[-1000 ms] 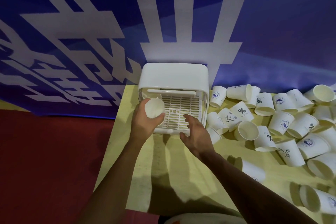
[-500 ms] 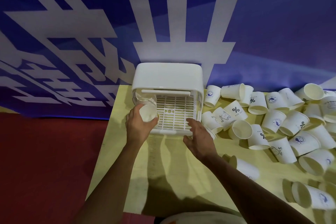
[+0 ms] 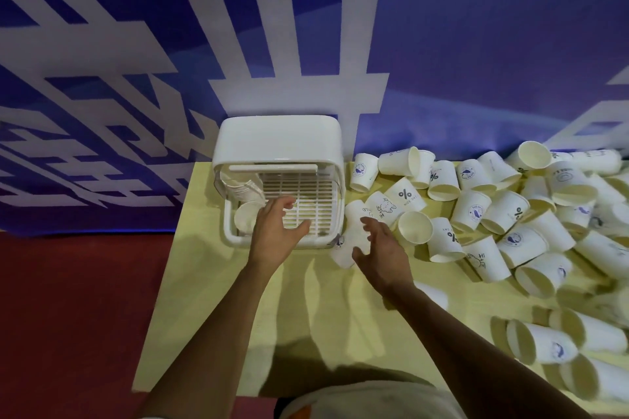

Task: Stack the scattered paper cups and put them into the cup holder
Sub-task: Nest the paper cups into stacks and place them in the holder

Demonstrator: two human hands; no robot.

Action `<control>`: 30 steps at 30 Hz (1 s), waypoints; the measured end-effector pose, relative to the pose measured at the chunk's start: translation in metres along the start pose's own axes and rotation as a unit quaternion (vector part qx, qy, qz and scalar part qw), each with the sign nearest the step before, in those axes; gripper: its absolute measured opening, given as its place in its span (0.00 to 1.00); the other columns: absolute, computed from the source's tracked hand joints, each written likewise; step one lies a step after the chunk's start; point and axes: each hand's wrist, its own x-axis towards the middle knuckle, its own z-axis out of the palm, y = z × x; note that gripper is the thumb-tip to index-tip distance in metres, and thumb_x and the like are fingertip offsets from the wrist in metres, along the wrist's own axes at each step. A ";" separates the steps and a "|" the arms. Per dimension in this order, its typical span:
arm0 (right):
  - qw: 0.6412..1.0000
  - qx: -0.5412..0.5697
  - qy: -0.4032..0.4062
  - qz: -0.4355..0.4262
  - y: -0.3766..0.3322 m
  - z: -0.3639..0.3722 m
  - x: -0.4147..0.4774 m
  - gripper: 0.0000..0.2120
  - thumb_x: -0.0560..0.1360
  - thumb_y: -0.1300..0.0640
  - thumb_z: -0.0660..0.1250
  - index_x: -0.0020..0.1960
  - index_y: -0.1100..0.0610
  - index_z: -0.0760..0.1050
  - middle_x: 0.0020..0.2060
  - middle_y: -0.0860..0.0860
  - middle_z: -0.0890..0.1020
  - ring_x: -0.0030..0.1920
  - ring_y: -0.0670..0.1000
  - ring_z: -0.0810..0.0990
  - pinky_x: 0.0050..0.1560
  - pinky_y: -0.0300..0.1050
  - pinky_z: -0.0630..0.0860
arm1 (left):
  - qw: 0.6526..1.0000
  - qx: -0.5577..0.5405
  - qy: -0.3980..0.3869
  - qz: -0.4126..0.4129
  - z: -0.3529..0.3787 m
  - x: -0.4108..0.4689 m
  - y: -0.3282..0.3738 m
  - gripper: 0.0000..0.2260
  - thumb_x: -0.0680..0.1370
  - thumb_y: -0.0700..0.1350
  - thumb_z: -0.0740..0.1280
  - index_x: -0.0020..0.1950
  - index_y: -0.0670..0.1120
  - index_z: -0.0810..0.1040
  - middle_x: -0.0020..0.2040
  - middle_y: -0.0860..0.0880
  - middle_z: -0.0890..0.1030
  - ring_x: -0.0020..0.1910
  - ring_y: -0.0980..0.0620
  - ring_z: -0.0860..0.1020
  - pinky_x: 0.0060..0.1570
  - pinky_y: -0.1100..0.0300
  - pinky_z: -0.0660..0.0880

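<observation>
A white cup holder [image 3: 279,143] with a slatted floor stands at the back of the yellow table [image 3: 211,282]. A stack of paper cups [image 3: 243,211] lies in its left side. My left hand [image 3: 277,231] hovers over the holder's front, fingers loosely spread, holding nothing. My right hand [image 3: 381,248] is open just right of the holder, fingers reaching toward a lying cup [image 3: 350,238] beside the holder's corner. Several loose paper cups [image 3: 503,214] with blue prints lie scattered to the right.
A blue banner with white shapes [image 3: 306,44] hangs behind the table. Red floor [image 3: 75,316] lies to the left of the table edge. More cups [image 3: 541,347] lie at the near right.
My left hand has let go of the cup stack, which now lies in the holder's left side. My right hand moved right toward the scattered cups.
</observation>
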 end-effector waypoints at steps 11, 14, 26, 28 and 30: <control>0.991 -0.093 0.078 0.058 0.060 -0.041 -0.001 0.27 0.69 0.54 0.72 0.67 0.58 0.71 0.60 0.58 0.77 0.58 0.60 0.73 0.57 0.54 0.72 | 0.983 0.097 -0.146 0.046 0.077 -0.023 0.044 0.22 0.70 0.54 0.75 0.61 0.51 0.76 0.55 0.54 0.77 0.56 0.50 0.75 0.56 0.56 0.72; 0.983 -0.132 0.103 0.070 0.068 -0.045 0.003 0.30 0.66 0.53 0.74 0.66 0.59 0.71 0.59 0.58 0.76 0.58 0.62 0.73 0.57 0.55 0.71 | 0.958 0.226 -0.161 0.073 0.087 -0.022 0.051 0.28 0.72 0.58 0.72 0.69 0.52 0.71 0.63 0.52 0.74 0.63 0.48 0.71 0.61 0.53 0.66; 0.980 -0.174 0.076 0.052 0.086 -0.041 0.027 0.33 0.64 0.52 0.75 0.65 0.61 0.70 0.58 0.60 0.76 0.58 0.63 0.73 0.57 0.58 0.71 | 0.879 0.431 -0.173 0.109 0.116 -0.016 0.065 0.33 0.72 0.60 0.70 0.70 0.49 0.63 0.63 0.48 0.73 0.61 0.45 0.69 0.58 0.51 0.63; 0.981 -0.168 0.080 0.053 0.086 -0.042 0.029 0.31 0.64 0.53 0.74 0.65 0.60 0.71 0.57 0.59 0.76 0.57 0.62 0.73 0.57 0.57 0.71 | 0.871 0.445 -0.172 0.115 0.118 -0.015 0.064 0.32 0.72 0.60 0.70 0.69 0.48 0.64 0.62 0.47 0.74 0.60 0.45 0.69 0.58 0.50 0.63; 0.981 -0.167 0.079 0.051 0.086 -0.043 0.030 0.31 0.65 0.52 0.74 0.65 0.60 0.71 0.56 0.59 0.76 0.56 0.62 0.73 0.56 0.57 0.71 | 0.861 0.460 -0.179 0.121 0.120 -0.014 0.065 0.32 0.72 0.60 0.70 0.69 0.48 0.63 0.61 0.47 0.75 0.60 0.45 0.69 0.58 0.50 0.63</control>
